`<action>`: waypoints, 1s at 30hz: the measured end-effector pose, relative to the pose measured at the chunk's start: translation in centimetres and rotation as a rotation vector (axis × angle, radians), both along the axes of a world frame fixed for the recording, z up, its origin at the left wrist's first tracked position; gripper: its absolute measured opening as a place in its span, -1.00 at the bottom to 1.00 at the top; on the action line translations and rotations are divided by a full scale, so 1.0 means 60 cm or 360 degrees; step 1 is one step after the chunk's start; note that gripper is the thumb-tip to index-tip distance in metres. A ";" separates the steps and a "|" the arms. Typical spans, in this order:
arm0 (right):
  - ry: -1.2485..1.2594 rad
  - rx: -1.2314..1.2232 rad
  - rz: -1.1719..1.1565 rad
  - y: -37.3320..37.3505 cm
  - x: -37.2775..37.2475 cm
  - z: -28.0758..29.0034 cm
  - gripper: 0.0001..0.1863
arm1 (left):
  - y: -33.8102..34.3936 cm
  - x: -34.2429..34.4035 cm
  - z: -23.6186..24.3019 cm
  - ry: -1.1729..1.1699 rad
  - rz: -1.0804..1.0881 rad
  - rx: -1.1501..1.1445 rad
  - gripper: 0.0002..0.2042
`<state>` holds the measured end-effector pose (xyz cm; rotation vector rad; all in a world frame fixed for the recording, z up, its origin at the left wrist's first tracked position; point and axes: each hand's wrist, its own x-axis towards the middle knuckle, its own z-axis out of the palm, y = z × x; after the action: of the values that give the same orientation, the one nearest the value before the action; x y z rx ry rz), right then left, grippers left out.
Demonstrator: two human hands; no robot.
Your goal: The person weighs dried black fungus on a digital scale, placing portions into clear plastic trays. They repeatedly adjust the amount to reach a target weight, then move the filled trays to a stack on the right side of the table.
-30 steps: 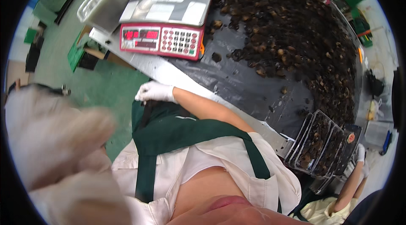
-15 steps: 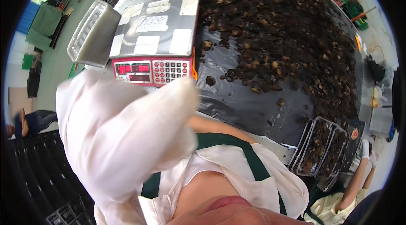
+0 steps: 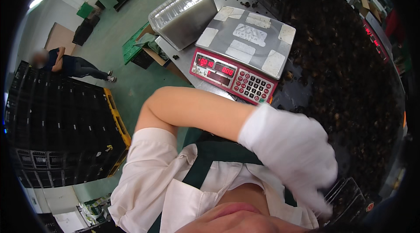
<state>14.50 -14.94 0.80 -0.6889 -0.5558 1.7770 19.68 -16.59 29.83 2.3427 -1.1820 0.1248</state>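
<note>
Trays of clear plastic (image 3: 348,195) sit at the lower right, beside the heap of small dark pieces (image 3: 341,84). My white-gloved left hand (image 3: 288,150) is near them, but it's so blurred I can't tell how far open it is, or whether it touches or has hold of anything. My right hand isn't in view. I'd judge the trays light, thin and bendy, a little slick under cotton, so best held by 2 opposite rims. Beyond my forearm (image 3: 197,106) stands 1 red-fronted scale (image 3: 245,55).
</note>
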 end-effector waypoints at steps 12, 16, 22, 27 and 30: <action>-0.0233 0.0390 -0.0061 0.034 -0.005 -0.064 -0.63 | 0.690 -0.039 -0.178 -0.0304 0.2316 0.0512 -0.71; -0.0245 0.0412 -0.0206 0.028 0.005 -0.077 -0.67 | 0.734 -0.011 -0.199 -0.0049 0.2205 0.0015 -0.77; -0.1081 0.0251 -0.0265 -0.050 0.070 0.143 -0.74 | 0.847 -0.019 -0.240 -0.0057 0.2074 -0.0206 -0.82; -0.2543 0.0504 -0.0847 -0.123 0.128 0.413 -0.68 | 0.854 -0.014 -0.231 -0.0192 0.2146 0.0162 -0.84; -0.3128 0.0709 -0.0777 -0.139 0.108 0.560 -0.78 | 0.830 -0.022 -0.227 -0.0785 0.2173 0.0767 -0.88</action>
<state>20.96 -23.27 34.38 -1.8811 -1.7185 -0.0259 18.38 33.23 16.23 3.2134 0.5219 0.9885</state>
